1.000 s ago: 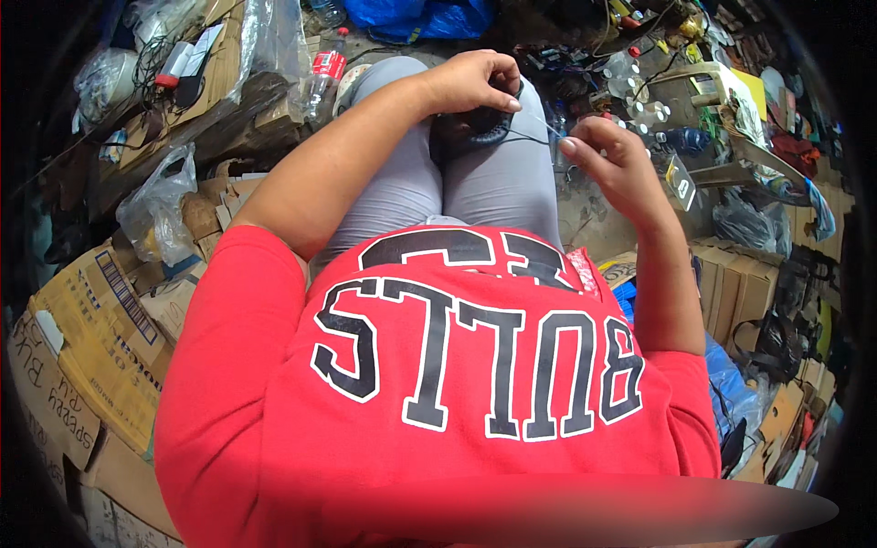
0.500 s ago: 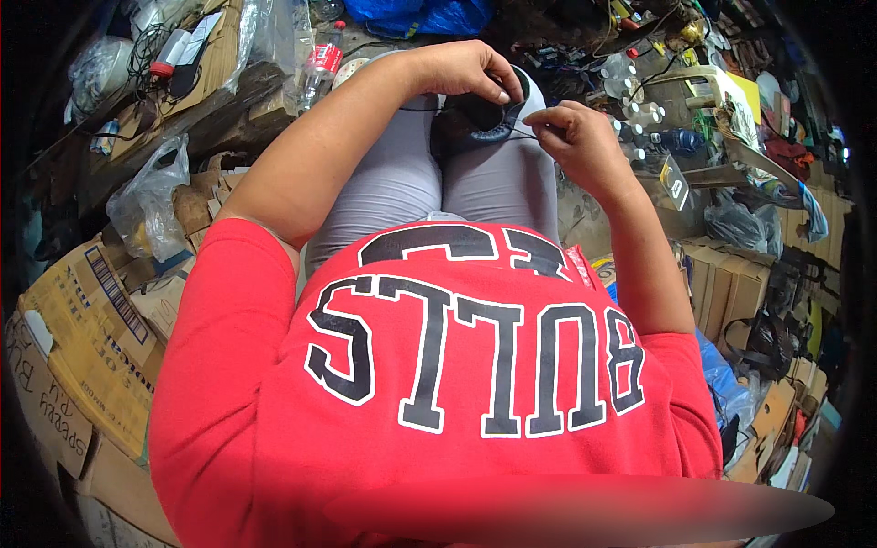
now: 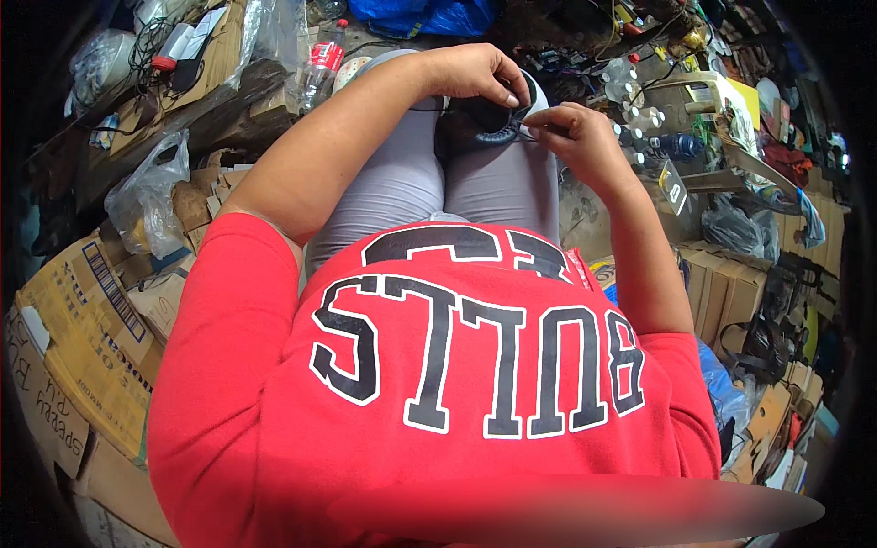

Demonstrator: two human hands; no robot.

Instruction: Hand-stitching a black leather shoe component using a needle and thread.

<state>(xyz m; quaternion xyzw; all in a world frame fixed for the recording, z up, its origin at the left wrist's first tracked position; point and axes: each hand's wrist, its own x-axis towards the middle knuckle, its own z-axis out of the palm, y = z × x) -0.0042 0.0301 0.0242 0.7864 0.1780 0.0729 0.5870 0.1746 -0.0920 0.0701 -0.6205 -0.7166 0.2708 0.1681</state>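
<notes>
Since a second ago, the right hand has come in from out at the side, and I now see its fingertips close against the rim that the left hand is holding. Largest in my feed is the wearer's red short-sleeved shirt with black, white-edged lettering across it. Beyond its hem run the grey trousers, knees near each other. Over on the left I have a yellow-and-brown cardboard carton, and at the top edge a crumpled blue plastic sheet. Between those two, still on the left, sits a clear plastic carrier bag. At the knees, mostly over the right one, lies a dark hollow piece with a ridged rim; its exact kind I cannot tell. Left thumb and fingers grip its far side. Past the left forearm stands a red-capped plastic bottle. Smallest is a thin dark strand at the near rim, pinched between right thumb and forefinger.
</notes>
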